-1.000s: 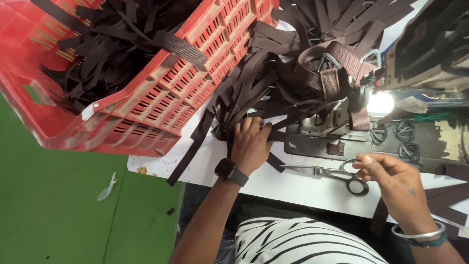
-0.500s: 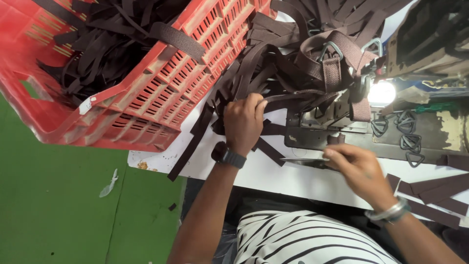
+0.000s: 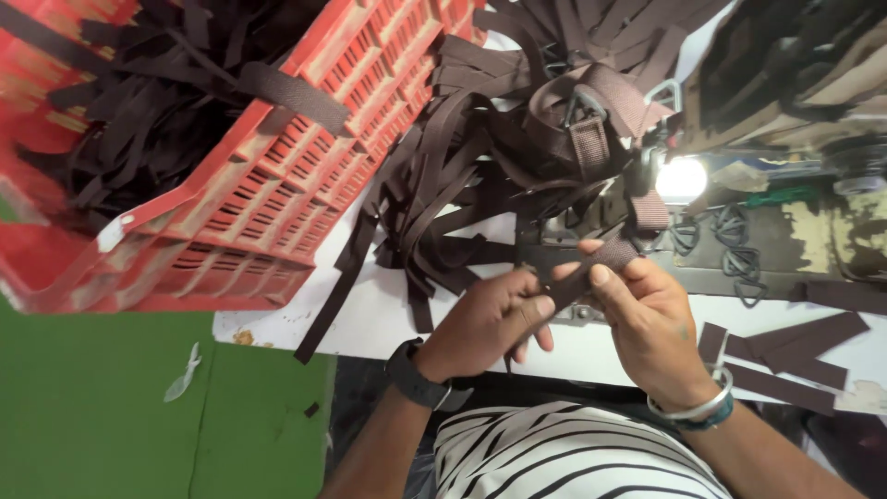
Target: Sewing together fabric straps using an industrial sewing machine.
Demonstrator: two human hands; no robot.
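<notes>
Both my hands hold one short dark brown webbing strap [image 3: 599, 263] over the white table [image 3: 370, 319]. My left hand [image 3: 490, 319], with a black watch on the wrist, pinches its lower end. My right hand [image 3: 651, 323], with a bangle on the wrist, grips the upper end with thumb on top. Behind them lies a heap of loose brown straps [image 3: 453, 203] and a bundle of webbing with metal rings [image 3: 591, 120].
A red plastic crate [image 3: 277, 199] full of dark straps tilts at the left, over the green floor [image 3: 111, 407]. A sewing machine with a bright lamp [image 3: 682, 177] stands at the right. Cut strap pieces [image 3: 785, 356] lie on the table at the right.
My left hand left the strap heap and came toward my body. My right hand moved left to meet it, and both now hold one strap. The scissors are out of sight.
</notes>
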